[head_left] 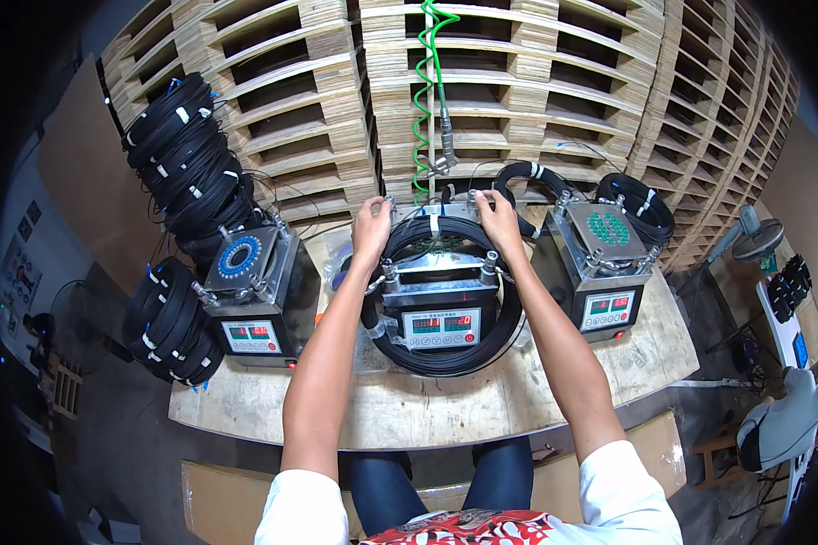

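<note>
Both my arms reach forward to the middle polishing-type machine (436,313), a box with a lit red digital panel. My left hand (371,232) is closed at its back left corner, with fingertips on a metal clamp post. At the back right corner my right hand (498,222) pinches a similar metal post (477,195). A coil of thin black cable (441,363) hangs around this machine, looping below its panel. White ties bind the coil at the top. Metal posts (491,261) stand at the front corners of the top plate. My arms and the coil partly hide the plate.
Similar machines stand left (254,318) with a blue ring of pieces and right (600,291) with green pieces. Black cable coils (177,173) are stacked at left; another coil (641,209) lies right. A green spiral air hose (420,100) hangs before wooden pallets (509,73). The wooden tabletop (427,422) curves nearby.
</note>
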A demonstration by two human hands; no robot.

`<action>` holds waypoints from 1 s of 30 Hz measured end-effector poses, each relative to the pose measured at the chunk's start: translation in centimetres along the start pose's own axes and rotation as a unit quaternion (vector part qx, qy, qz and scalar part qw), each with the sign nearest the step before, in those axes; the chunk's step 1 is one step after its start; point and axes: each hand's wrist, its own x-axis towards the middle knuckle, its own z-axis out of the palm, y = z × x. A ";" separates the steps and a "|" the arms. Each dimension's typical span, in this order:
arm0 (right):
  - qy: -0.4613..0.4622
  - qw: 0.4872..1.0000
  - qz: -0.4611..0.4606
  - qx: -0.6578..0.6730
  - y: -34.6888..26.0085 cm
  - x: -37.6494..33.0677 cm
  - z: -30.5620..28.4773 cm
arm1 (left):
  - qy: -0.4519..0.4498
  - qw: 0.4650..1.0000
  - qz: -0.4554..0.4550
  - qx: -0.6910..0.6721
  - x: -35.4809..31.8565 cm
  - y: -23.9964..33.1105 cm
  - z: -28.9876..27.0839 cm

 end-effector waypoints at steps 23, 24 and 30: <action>-0.007 1.000 -0.004 -0.009 -0.6 -0.6 -0.2 | 0.008 1.000 0.023 0.017 -0.4 0.2 0.1; -0.011 1.000 0.003 -0.013 -0.9 -0.7 -0.1 | 0.010 1.000 0.022 0.019 -0.2 -0.1 -0.2; 0.004 0.997 0.043 -0.060 0.0 -0.2 -0.3 | -0.016 0.999 0.013 -0.042 -0.1 0.1 0.4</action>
